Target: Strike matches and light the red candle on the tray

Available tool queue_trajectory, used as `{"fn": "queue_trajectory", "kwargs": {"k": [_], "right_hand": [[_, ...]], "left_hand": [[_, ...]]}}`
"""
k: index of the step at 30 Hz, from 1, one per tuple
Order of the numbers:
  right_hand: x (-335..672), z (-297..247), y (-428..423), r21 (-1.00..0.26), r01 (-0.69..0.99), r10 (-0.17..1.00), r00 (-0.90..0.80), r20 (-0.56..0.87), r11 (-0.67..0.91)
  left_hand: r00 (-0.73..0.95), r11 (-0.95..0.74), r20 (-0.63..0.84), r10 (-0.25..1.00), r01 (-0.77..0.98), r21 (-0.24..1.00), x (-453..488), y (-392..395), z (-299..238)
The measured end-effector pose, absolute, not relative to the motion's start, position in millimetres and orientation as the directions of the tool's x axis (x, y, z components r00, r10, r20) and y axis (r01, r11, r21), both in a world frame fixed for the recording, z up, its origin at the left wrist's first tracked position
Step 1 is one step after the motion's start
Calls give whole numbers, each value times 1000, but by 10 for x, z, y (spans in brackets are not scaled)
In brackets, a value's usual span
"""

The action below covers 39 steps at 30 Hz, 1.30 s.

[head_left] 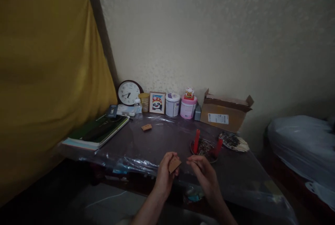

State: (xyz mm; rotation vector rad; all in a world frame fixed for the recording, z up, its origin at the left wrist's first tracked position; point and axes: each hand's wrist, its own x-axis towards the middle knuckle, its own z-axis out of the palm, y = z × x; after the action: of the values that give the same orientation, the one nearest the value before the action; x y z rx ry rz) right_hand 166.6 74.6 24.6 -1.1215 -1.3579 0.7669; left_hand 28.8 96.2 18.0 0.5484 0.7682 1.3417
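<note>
Near the table's front edge, my left hand point(166, 172) is closed around a small brown cardboard matchbox point(175, 164), tilted in the fingers. To its right, apart from the box, my right hand point(203, 172) pinches what looks like a thin matchstick, mostly hidden by the fingers. Just beyond that hand, a round dish point(205, 146) of dark bits holds an upright red candle point(196, 142) and a second, leaning red candle point(217, 147). A pile of dark-headed matchsticks point(234, 142) lies to the right. Another brown matchbox point(146, 127) rests farther back on the table.
The plastic-covered table point(131, 148) has books point(98, 132) at left. Along the wall stand a clock point(129, 93), a jar point(144, 102), a panda picture point(157, 103), a white tin point(172, 105), a pink tin point(188, 107) bearing a figurine, and a cardboard box point(223, 111). A yellow curtain point(52, 60) hangs left.
</note>
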Motion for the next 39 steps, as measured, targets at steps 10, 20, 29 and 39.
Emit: {"fn": "queue_trajectory", "kwargs": {"k": [10,20,29,39], "right_hand": [[1467,187,653,-639,620,848,-84,523,455],[1517,221,725,-699,596,867,9,498,395],[1733,267,792,-889,282,922,33,385,361],[1816,236,772,-891,298,939,-86,333,343]], "left_hand": [[-81,-95,66,995,-449,889,324,901,227],[-45,-132,124,991,-335,933,301,865,329],[247,-24,166,955,-493,870,167,899,226],[361,-7,176,916,-425,905,45,924,223]]}}
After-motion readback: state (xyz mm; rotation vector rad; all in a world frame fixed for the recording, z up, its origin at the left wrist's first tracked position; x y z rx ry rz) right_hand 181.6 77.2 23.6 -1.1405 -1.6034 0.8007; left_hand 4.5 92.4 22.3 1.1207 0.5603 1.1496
